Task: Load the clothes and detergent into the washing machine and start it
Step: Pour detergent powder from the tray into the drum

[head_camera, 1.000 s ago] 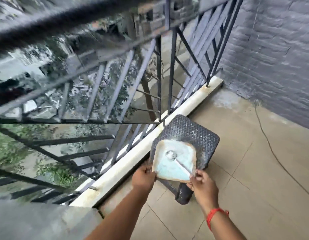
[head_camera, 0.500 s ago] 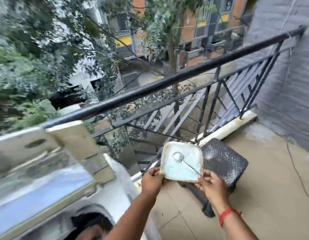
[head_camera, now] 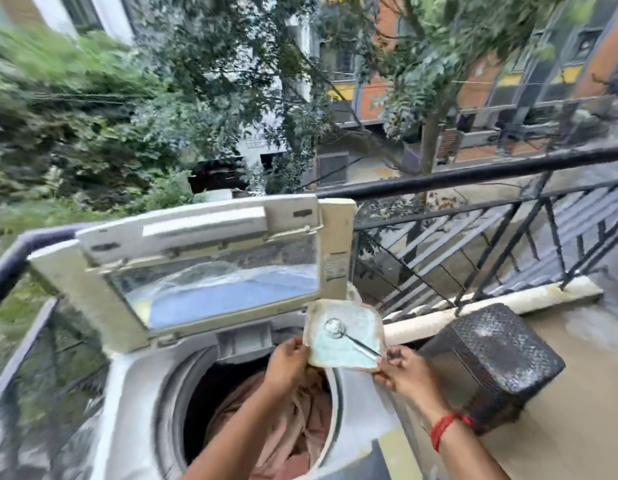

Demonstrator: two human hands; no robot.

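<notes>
A top-loading washing machine point(head_camera: 137, 386) stands in front of me with its lid point(head_camera: 196, 268) raised. Pinkish clothes point(head_camera: 293, 420) lie inside the drum. I hold a square, worn container of pale blue detergent powder point(head_camera: 338, 351) over the drum's right rim. A metal spoon point(head_camera: 335, 329) lies in the powder. My left hand point(head_camera: 286, 362) grips the container's left edge. My right hand point(head_camera: 404, 370), with a red thread at the wrist, grips its lower right corner by the spoon's handle.
A dark woven stool point(head_camera: 491, 362) stands right of the machine on the tiled balcony floor point(head_camera: 577, 393). A black metal railing point(head_camera: 473, 237) runs behind, on a white kerb point(head_camera: 508, 299). Trees and buildings lie beyond.
The container has been lifted off the stool and carried left over the washing machine's drum. My view has swung up and left, so the open machine is now in sight.
</notes>
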